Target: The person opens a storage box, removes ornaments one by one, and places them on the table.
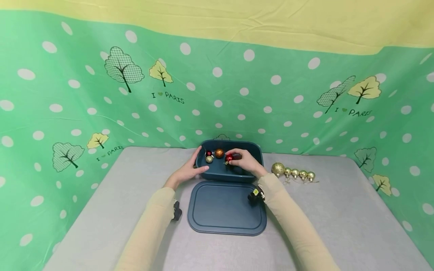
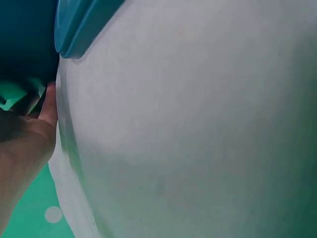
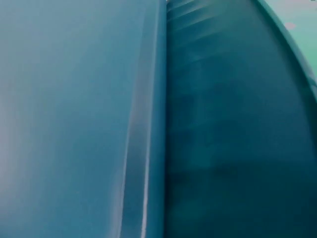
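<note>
We see a green dotted cloth (image 1: 217, 90), yellow along its top and printed with trees (image 1: 161, 72), hanging beyond a grey counter (image 1: 112, 195). Our left hand (image 1: 186, 171) spreads its fingers against the left side of a blue box (image 1: 227, 176). Inside the box, our right hand (image 1: 246, 162) pinches a red ball (image 1: 229, 157) between its fingers, just right of an orange ball (image 1: 219, 153). A lid (image 1: 227, 209) lies nearer; gold balls (image 1: 278, 169) line up to the right.
</note>
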{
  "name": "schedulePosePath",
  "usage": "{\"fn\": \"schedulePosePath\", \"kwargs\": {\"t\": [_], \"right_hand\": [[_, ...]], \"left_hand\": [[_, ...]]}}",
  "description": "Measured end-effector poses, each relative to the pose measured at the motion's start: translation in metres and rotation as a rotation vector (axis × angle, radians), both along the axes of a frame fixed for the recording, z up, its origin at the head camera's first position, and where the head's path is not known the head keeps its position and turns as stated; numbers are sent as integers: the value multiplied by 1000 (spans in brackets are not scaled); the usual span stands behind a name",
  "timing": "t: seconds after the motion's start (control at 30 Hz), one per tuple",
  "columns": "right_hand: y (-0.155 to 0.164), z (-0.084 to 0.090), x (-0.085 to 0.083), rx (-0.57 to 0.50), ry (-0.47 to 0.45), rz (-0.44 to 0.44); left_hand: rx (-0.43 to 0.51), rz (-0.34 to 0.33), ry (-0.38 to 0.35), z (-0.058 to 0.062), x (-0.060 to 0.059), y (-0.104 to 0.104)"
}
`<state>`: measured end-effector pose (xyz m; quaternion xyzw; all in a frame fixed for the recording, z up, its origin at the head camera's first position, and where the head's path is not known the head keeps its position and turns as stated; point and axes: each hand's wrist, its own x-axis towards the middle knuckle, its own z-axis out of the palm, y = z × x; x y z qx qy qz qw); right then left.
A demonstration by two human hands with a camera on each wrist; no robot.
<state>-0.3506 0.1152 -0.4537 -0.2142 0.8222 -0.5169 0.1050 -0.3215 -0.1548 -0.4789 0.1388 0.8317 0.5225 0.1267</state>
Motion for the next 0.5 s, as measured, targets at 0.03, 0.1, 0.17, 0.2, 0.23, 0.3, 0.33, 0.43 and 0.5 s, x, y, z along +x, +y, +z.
{"fn": "schedulePosePath", "kwargs": {"t": [0.03,0.1,0.17,0.2,0.23,0.3,0.33,0.43,0.5], "right_hand": [[0,4,3,-24,-1,4],[1,13,9,-57,10,17],[0,22,15,-80,22,27],[0,27,19,-86,29,32],[0,30,22,-90,35,37],[0,34,26,-87,54,43],[1,35,28,-89,63,46],[3,33,30,-111,82,53],[6,26,29,-121,111,67]], "left_hand": [[-4,2,3,0,0,0],[-11,5,10,1,0,0],[-16,6,17,1,0,1],[-16,6,18,2,0,1],[-17,6,19,2,0,0],[-18,2,22,2,0,0],[-18,2,20,3,1,0],[-24,2,20,3,2,0],[-25,0,22,3,2,-1]]}}
